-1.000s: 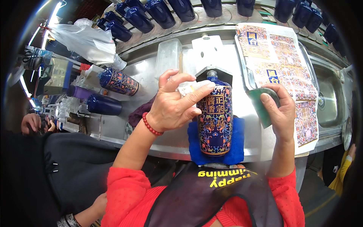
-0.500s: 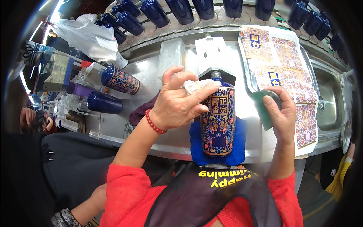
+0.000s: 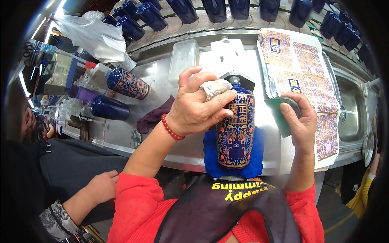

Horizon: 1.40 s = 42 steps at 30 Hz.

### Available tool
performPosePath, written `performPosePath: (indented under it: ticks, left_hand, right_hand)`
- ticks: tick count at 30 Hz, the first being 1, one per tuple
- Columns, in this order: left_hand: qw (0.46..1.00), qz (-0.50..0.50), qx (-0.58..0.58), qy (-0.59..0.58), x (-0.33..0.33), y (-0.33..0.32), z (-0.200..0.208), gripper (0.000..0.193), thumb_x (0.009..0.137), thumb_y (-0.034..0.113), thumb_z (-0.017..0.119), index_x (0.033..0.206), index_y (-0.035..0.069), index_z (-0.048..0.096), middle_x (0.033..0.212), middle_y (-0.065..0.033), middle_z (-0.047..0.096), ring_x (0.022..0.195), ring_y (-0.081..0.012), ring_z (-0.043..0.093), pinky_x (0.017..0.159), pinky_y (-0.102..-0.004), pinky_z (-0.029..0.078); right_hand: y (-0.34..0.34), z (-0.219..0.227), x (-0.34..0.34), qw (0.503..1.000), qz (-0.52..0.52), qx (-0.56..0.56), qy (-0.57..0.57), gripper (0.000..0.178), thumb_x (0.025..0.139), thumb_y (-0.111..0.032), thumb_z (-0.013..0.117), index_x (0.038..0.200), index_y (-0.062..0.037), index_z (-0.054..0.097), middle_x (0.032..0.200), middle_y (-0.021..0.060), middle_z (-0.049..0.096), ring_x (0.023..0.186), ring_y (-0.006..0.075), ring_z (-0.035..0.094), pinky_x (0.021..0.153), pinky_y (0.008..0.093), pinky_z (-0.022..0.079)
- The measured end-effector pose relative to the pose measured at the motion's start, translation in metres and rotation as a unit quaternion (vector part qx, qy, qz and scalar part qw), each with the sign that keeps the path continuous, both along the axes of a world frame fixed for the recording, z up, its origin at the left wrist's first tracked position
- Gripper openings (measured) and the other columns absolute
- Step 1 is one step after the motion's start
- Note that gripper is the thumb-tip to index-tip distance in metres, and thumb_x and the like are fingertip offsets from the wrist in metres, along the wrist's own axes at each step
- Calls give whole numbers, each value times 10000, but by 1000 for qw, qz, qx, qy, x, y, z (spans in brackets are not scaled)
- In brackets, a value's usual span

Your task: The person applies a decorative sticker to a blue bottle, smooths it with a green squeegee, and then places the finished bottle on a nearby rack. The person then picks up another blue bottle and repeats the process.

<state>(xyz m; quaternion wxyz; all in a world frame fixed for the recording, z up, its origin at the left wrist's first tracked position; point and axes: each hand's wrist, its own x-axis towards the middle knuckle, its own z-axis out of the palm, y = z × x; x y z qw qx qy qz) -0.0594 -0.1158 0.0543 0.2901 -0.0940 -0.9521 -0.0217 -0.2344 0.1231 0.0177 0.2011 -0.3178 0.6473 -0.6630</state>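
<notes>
A dark blue bottle [image 3: 236, 137] with a colourful floral wrap and gold lettering lies in front of me, its neck away from me at a notched white stand [image 3: 231, 50]. Its base end rests over a blue cloth [image 3: 210, 156]. My left hand [image 3: 196, 103] has its fingers apart, with the thumb and forefinger against the bottle's upper left side. A whitish cloth cover [image 3: 215, 88] is wrapped round one of its fingers. To the right of the bottle, my right hand [image 3: 302, 117] pinches a flat green scraper [image 3: 280, 117], apart from the bottle.
Printed floral sheets [image 3: 302, 69] lie at right beside a sink [image 3: 351, 109]. At left lie a decorated bottle [image 3: 129, 83], a plain blue bottle [image 3: 109, 107] and a purple cloth [image 3: 152, 117]. Several blue bottles [image 3: 214, 10] line a belt behind. A co-worker's hand [image 3: 101, 186] is near my left arm.
My left hand has shifted slightly right and covers more of the bottle's lettering. The co-worker's hand has come further into view. Bottles on the belt have changed place. My right hand stays nearly still.
</notes>
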Motion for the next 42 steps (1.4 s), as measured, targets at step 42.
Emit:
performPosePath:
  ticks: [42]
  left_hand:
    - [993, -29, -52, -101, -20, 21, 8, 522, 998, 504, 516, 1406, 199, 629, 695, 27, 656, 1214, -205, 539, 1149, -542, 201]
  right_hand:
    - [-14, -14, 7, 1000, -15, -2, -1, 193, 972, -133, 677, 1115, -6, 657, 969, 26, 682, 876, 76, 610, 784, 228, 493]
